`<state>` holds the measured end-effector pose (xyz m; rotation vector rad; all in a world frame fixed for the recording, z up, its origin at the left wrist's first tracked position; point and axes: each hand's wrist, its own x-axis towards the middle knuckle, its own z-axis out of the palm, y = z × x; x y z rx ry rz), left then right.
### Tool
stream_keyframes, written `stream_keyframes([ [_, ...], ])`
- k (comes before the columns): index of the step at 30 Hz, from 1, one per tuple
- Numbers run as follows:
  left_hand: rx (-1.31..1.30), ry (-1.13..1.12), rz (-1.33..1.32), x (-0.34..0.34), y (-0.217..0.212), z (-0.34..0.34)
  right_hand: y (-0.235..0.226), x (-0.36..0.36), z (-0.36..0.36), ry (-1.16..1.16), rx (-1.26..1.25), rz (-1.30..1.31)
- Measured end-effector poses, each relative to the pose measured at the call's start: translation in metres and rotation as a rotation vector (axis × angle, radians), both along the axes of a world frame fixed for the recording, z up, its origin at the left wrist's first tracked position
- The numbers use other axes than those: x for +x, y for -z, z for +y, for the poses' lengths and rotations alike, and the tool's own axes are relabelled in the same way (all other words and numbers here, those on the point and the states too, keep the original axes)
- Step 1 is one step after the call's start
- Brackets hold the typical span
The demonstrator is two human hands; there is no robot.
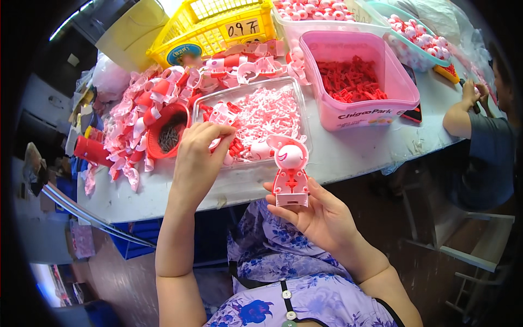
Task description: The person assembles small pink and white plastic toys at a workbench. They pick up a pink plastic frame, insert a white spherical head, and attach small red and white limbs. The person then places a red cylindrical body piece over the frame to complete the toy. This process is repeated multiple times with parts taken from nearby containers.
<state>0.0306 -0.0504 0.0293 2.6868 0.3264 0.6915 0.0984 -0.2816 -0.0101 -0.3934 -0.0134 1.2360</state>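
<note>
From the head camera, the right hand (318, 215) lies open with the palm up, low and near the person's lap. A pink and white toy figure (289, 169) stands upright on its fingers, with its round head at the top and its square base down by the palm. The fingers are spread and only curl a little around the base. The left hand (199, 158) is to the left and a bit farther away. It reaches over the near edge of a clear plastic tray (297, 95) on the white table (348, 150). Its fingertips are pressed together, pinching a small pink and white toy part (220, 115) at the tray's left corner. The tray is full of little white and red bits. Left of the tray sits a red bowl (168, 133) with small dark bits inside, and around it is a pile of pink shells (131, 128). Far and to the right is a pink tub (376, 106) holding red pieces. A yellow basket (212, 24) is at the far side. At the far right, another person's hands (473, 92) rest on the table edge.
</note>
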Motion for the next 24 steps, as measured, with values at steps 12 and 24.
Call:
stream_keyframes([
  [12,0.038,0.186,0.175,0.021,0.006,0.003,0.003,0.004,0.0,-0.005,0.006,-0.006],
  [24,-0.199,0.141,-0.107,0.008,-0.005,-0.012,0.007,0.004,0.005,0.017,0.008,-0.022],
])
